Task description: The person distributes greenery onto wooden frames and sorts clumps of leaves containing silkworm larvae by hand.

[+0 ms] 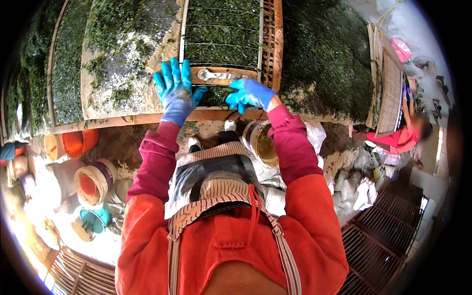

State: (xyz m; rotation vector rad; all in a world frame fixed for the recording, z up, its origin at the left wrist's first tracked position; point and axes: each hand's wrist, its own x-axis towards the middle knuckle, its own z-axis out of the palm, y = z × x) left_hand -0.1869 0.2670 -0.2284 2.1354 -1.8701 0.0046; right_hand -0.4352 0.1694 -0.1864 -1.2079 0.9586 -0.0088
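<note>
My left hand, in a blue glove, lies with fingers spread at the left edge of a pale-edged rack that holds dark green, seaweed-like shreds. Thin wires cross the shreds. My right hand, also gloved in blue, is by the rack's near right corner, fingers apart and pointing left, with nothing seen in them. Between the hands, a wooden board with a shiny, whitish handle-like piece lies across the near end. The right fingers are close to the board; whether they touch it I cannot tell.
More green shreds cover the worktable on the left and right. Buckets stand below left, and another bucket is under my right forearm. Slatted racks are behind right. A person in red holds a woven screen.
</note>
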